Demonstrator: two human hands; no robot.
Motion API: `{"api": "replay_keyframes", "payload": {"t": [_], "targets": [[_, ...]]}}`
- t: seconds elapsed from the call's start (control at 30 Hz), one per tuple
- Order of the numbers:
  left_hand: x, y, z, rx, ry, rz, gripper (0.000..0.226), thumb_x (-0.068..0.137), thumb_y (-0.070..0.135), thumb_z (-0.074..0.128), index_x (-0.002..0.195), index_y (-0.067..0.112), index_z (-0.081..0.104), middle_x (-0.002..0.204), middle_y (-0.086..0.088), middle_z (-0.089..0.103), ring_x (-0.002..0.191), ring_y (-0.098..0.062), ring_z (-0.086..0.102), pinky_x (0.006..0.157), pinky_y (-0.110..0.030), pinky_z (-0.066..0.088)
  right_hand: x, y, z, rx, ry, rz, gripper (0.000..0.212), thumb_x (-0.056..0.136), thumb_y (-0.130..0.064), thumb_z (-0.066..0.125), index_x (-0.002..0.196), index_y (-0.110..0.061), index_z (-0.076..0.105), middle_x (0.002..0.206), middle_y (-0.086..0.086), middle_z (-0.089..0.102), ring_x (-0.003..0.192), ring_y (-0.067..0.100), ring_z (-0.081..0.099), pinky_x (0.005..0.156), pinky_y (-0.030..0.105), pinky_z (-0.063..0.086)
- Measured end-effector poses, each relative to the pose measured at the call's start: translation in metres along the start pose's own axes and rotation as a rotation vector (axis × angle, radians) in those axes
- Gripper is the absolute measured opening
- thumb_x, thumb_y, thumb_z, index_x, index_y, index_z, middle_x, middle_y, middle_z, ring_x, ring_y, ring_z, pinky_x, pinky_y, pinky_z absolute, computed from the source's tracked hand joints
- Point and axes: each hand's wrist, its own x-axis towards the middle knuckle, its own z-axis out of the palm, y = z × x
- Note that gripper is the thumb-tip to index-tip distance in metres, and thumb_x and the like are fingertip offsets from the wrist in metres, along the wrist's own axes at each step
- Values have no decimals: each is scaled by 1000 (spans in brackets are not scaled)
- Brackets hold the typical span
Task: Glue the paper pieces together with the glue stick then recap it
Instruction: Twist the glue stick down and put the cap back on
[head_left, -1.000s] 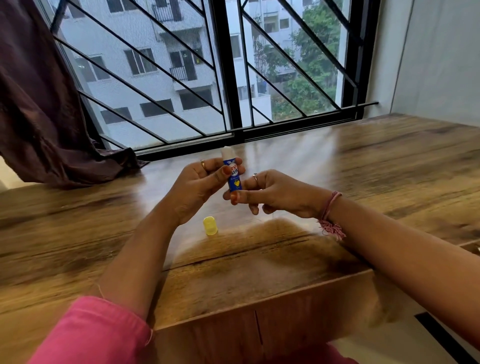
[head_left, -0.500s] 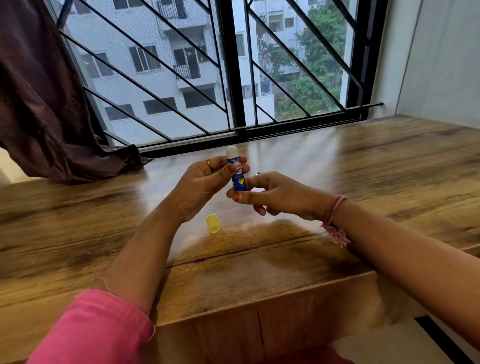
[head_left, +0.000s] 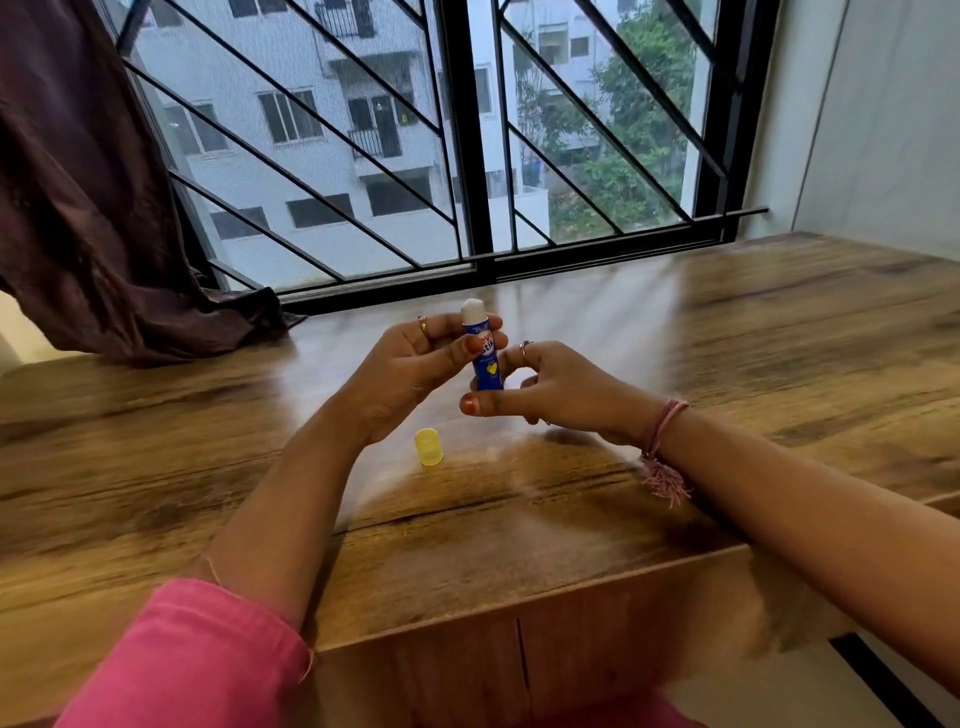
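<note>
Left hand (head_left: 410, 371) grip pinches the glue stick (head_left: 484, 353) upright above the bench (head_left: 779, 338); right hand (head_left: 545, 387) grip pinches its base. Cap (head_left: 429, 446) on the bench at 7 o'clock of the stick. No paper visible. Risk: over-twisting extends too much glue, which could snap.

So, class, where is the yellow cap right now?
In the head view, the cap stands on the wooden table, below and slightly left of the glue stick held in both hands, close beside the left wrist.

I see the blue glue stick (head_left: 485, 358) upright, uncapped, white tip exposed; its yellow cap (head_left: 429, 446) lies on the desk (head_left: 779, 332) below.
</note>
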Motion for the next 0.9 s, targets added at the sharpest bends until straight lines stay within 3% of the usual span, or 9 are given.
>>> {"api": "replay_keyframes", "payload": {"t": [0.07,0.13,0.27,0.37,0.5,0.63,0.73,0.83,0.9], "targets": [[-1,-1,-2,6,-17,1,26,80,22,65,106,22,71,109,-2,71,111,-19,63,88,-23,50,-1,0,-2,33,-66,21,28,79,-33,74,99,-14,71,95,9,67,51,-4,48,47,9,38],[-1,0,-3,12,-20,3,26,80,22,65,106,23,71,110,-1,71,112,-19,62,88,-22,50,0,0,-2,47,-34,-19,24,80,-28,74,99,-13,73,102,13,68,50,-1,47,47,11,38],[0,0,-3,35,-21,4,27,81,24,66,107,23,70,111,-2,71,113,-19,62,88,-22,50,2,2,0,0,66,-59,20,72,-28,81,85,-14,76,89,2,68,49,-7,51,51,6,37],[1,-1,-2,49,-14,7,27,79,25,68,106,25,71,111,-1,71,112,-19,62,89,-22,49,3,4,1,-58,146,-27,21,62,-35,86,64,-26,67,77,-8,64,55,-11,53,61,16,36],[2,-1,1,56,-11,14,27,79,25,68,106,25,71,112,-1,71,113,-19,62,90,-23,49,3,4,5,-190,273,-33,34,58,-45,85,58,-29,55,82,-1,63,77,5,57,64,22,41],[1,0,-1,68,-5,12,27,80,27,67,106,25,71,110,-2,71,112,-19,62,91,-24,49,1,1,2,-133,140,-46,25,67,-41,82,69,-26,62,86,-4,62,58,-10,52,59,15,36],[-2,0,-4,62,0,8,27,79,26,67,105,24,71,110,-3,71,112,-19,62,91,-22,48,0,-1,-4,-26,13,-46,17,75,-30,78,84,-17,71,92,-2,63,50,-5,49,51,13,42],[-2,-1,-5,71,-8,6,26,81,21,65,106,22,70,110,-3,71,112,-19,62,90,-21,49,0,0,-6,-95,32,-63,23,73,-29,80,88,-13,75,92,2,65,52,-7,49,58,15,39],[-2,-1,-4,84,-7,7,25,81,21,65,106,23,70,110,-3,71,112,-19,62,90,-21,48,1,1,-6,-126,78,-59,18,69,-32,82,80,-19,76,86,-1,65,57,-8,50,63,19,36]]}}
